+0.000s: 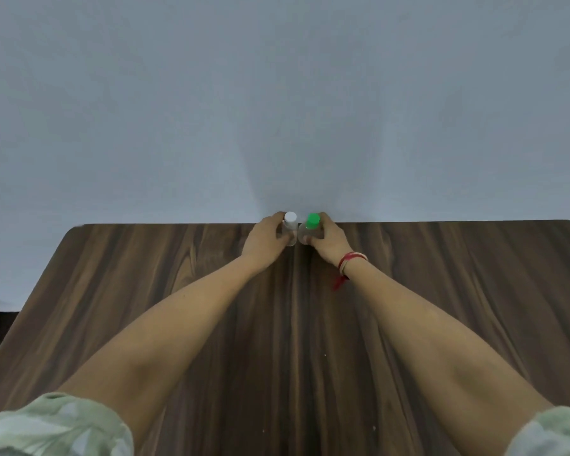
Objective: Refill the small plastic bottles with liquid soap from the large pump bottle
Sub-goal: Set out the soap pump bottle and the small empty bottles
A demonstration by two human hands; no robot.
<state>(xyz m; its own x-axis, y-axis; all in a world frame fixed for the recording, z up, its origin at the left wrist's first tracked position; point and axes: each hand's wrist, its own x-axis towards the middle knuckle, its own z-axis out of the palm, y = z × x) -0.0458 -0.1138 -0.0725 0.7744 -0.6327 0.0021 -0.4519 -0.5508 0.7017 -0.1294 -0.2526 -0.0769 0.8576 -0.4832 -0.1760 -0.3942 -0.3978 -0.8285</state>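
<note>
White-capped bottle is gripped by left hand, green-capped bottle by right hand, held upright and touching at table far edge.

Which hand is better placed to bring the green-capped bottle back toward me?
Right, probably. The right hand grips the green-capped bottle at the far edge of the table, while the left hand is occupied gripping the white-capped bottle beside it.
</note>
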